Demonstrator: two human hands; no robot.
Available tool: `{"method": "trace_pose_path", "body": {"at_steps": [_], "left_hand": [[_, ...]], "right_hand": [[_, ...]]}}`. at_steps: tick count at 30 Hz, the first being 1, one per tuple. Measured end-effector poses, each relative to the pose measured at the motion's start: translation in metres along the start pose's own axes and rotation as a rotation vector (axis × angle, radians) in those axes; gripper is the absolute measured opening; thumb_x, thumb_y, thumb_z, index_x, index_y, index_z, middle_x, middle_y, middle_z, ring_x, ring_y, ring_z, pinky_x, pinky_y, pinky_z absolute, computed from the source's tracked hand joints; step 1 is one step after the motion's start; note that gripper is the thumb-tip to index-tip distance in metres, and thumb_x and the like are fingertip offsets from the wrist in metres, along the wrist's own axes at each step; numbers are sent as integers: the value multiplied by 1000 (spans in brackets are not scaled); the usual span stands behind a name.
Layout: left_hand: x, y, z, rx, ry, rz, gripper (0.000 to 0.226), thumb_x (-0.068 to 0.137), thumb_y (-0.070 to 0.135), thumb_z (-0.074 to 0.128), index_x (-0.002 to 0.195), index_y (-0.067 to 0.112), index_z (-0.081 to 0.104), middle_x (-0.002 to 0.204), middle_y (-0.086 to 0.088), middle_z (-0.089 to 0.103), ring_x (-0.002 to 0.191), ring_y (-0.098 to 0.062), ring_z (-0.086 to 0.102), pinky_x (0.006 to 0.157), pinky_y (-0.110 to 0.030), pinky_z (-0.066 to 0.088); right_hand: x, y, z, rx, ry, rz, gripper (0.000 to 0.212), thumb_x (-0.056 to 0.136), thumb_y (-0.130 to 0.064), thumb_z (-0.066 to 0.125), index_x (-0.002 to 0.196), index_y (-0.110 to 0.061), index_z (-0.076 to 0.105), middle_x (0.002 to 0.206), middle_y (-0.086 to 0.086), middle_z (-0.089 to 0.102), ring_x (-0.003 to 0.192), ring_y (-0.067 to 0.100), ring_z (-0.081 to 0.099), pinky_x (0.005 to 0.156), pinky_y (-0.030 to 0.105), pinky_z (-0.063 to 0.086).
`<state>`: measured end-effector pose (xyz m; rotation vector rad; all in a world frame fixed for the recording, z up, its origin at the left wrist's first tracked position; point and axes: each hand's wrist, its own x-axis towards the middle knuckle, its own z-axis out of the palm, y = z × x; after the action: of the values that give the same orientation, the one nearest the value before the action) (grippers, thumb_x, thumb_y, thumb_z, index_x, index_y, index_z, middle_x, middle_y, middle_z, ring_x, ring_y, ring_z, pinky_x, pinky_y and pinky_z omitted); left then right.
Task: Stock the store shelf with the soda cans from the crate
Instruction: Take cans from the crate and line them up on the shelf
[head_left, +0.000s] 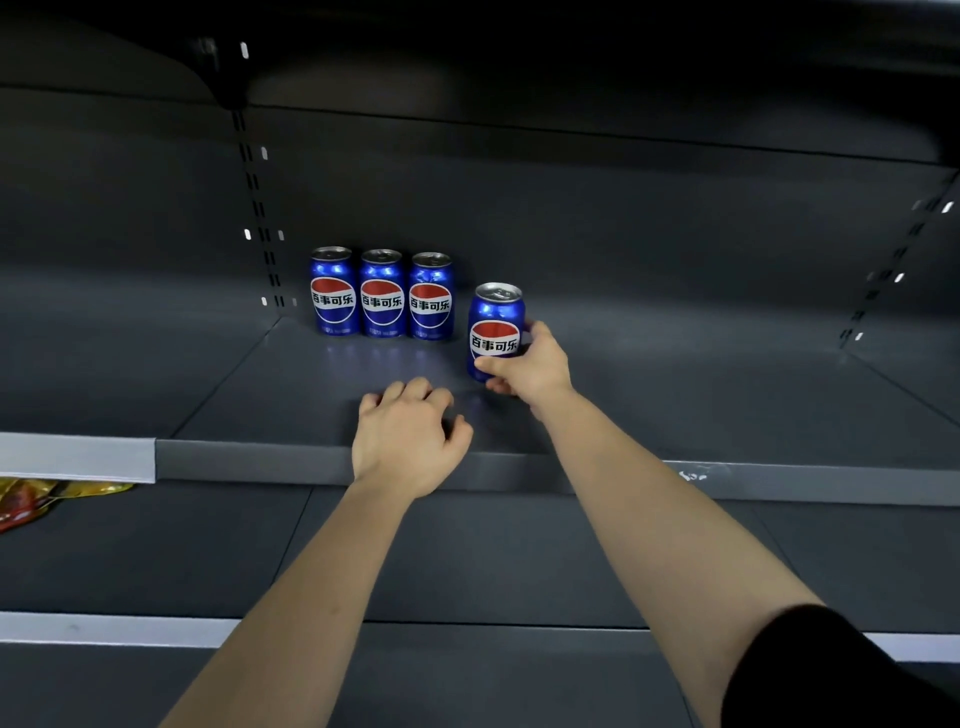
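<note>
A dark grey metal shelf (322, 384) fills most of the view, with a back panel behind it and slotted uprights (257, 208) running up the rear at left and right. Another shelf (519, 551) lies below it, nearer the camera, with a pale strip along its front edge. At the far left of that lower level, the corner of a yellow and red packet (31, 499) shows under a grey price rail (78, 457).

Two bare forearms reach in from the bottom of the frame; the right one comes out of a black sleeve (831, 675).

Three blue soda cans stand upright in a row at the back left of the upper shelf, touching or nearly touching: the first can (333, 291), the second can (382, 293) and the third can (430, 296), labels facing forward.

The right hand (530, 366) is wrapped around a fourth can (495, 327), upright, just to the right of the row and a little nearer the front; whether its base touches the shelf cannot be told.

The left hand (408, 436) holds nothing, palm down over the shelf's front edge, fingers loosely curled.
</note>
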<state>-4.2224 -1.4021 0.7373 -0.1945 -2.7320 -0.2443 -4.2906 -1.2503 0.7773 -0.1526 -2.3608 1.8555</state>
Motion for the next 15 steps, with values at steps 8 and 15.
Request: {"method": "trace_pose_path", "body": {"at_steps": [8, 15], "left_hand": [[1, 0, 1, -10, -7, -15, 39, 90, 47, 36, 116, 30, 59, 116, 8, 55, 109, -17, 47, 94, -35, 33], [2, 1, 3, -17, 3, -34, 39, 90, 48, 37, 115, 31, 60, 116, 9, 55, 111, -16, 46, 94, -34, 33]], "right_hand": [[27, 3, 11, 166, 39, 61, 55, 74, 0, 80, 116, -15, 48, 114, 10, 62, 87, 26, 70, 52, 22, 55], [54, 9, 22, 205, 33, 70, 48, 80, 4, 72, 124, -5, 57, 118, 14, 64, 85, 25, 67, 67, 28, 58]]}}
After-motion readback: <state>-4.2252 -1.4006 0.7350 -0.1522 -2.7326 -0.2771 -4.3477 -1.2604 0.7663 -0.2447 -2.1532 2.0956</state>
